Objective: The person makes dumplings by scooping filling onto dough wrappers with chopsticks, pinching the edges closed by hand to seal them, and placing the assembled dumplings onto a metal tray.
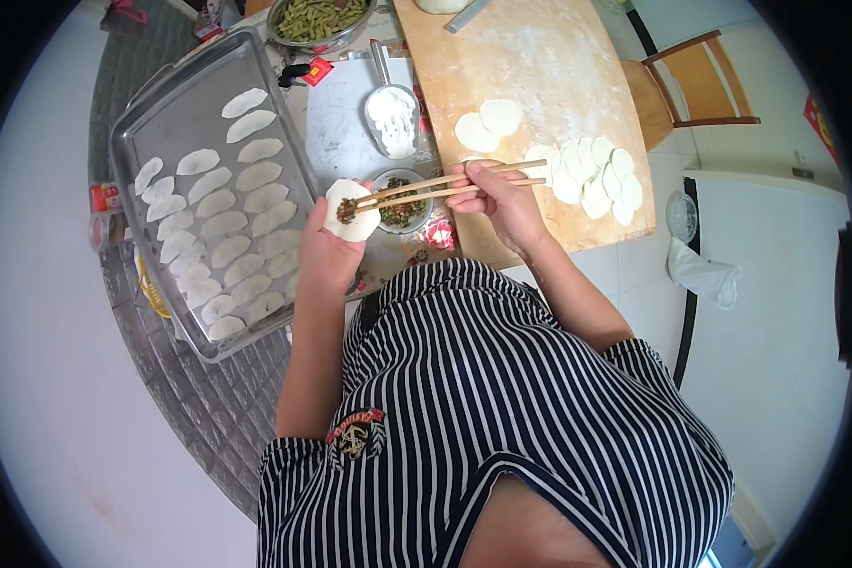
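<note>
- Left hand (pixel 328 260), palm up, left of filling bowl (pixel 403 230): supports dumpling wrapper (pixel 361 229).
- Right hand (pixel 502 202), right of bowl: grips chopsticks (pixel 417 187).
- Tray (pixel 187 123) edge left of bowl; bare board (pixel 577 80) surface upper right.

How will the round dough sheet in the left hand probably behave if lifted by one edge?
The dough sheet is probably floppy, because it looks thin. It should be light, with only a little chopped filling on it. That filling looks loose, so some may slide off if the sheet tips.
</note>
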A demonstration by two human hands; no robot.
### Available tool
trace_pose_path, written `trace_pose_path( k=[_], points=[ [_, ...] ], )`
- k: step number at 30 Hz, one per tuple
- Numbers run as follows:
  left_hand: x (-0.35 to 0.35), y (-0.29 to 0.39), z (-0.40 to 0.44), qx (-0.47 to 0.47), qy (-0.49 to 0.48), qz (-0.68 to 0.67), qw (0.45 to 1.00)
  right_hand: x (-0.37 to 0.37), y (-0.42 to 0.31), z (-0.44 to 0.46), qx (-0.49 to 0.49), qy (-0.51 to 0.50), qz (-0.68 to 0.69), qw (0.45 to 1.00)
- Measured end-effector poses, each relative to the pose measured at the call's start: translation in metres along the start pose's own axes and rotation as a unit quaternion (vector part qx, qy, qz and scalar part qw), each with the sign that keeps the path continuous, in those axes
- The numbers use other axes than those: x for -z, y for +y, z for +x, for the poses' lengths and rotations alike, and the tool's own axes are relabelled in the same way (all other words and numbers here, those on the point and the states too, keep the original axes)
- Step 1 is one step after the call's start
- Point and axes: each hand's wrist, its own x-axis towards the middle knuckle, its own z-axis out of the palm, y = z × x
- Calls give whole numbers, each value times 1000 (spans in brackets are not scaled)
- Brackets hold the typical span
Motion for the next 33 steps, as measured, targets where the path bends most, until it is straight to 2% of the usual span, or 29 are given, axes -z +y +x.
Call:
trace_pose_path(
  k=[3, 5, 7, 8, 10, 11, 13, 14, 16, 18, 20, 21, 22, 23, 24, 25, 26, 28, 32, 33],
  points=[
    [2, 4, 0, -10, 16, -15, 1000, 4, -5, -3, 20, -3, 13, 1000],
    [6, 6, 3, 15, -7, -17, 1000, -6, -6, -9, 38, -9, 27, 999],
    [0, 4, 1, 15, -3, -8, 1000, -24, -4, -19, 156, -30, -167, 973],
    [-2, 3, 1, 16, 1, 1, 1000, -14, -4, -14, 359, -94, -479, 795],
    [-2, 6, 4, 22, -22, -19, 999, -19, 13, -10, 491, -189, -398, 752],
    [-1, 8, 5, 26, -44, -42, 998, -17, 14, -12, 491, -187, -399, 752],
    [-4, 14, 5, 16, -40, -59, 997, -17, 14, -17, 507, -225, -473, 685],
    [-4, 18, 4, 2, -36, -75, 997, -13, 18, -18, 508, -226, -472, 684],
    [8, 30, 9, -22, -15, -82, 996, -1, 25, -21, 495, -223, -428, 722],
    [20, 40, 16, -130, -32, 190, 973, 10, 18, -24, 491, -220, -420, 730],
    [17, 43, 9, -139, -17, 185, 973, 23, 23, -18, 400, -105, -463, 784],
    [13, 43, 6, -130, -23, 181, 975, 22, 27, -13, 302, -48, -489, 817],
    [10, 44, 4, -121, -30, 177, 976, 21, 34, -6, 302, -47, -488, 818],
    [6, 43, 4, -121, -31, 179, 976, 21, 43, 4, 144, 20, -329, 933],
    [2, 40, 2, -100, -46, 125, 986, 23, 54, 15, -24, 83, -147, 985],
    [-2, 37, 0, -79, -60, 71, 993, 27, 64, 25, -42, 85, -109, 989],
    [-6, 34, -3, -79, -60, 72, 992, 30, 73, 30, -43, 84, -108, 990],
    [-19, 28, -10, -52, -62, 11, 997, 31, 76, 35, -70, 92, -12, 993],
    [-35, 19, -21, -28, -63, 12, 998, 31, 64, 20, -140, 77, 12, 987],
    [-37, 18, -22, -10, -71, 4, 997, 32, 59, 13, -199, 42, -67, 977]
  ],
)
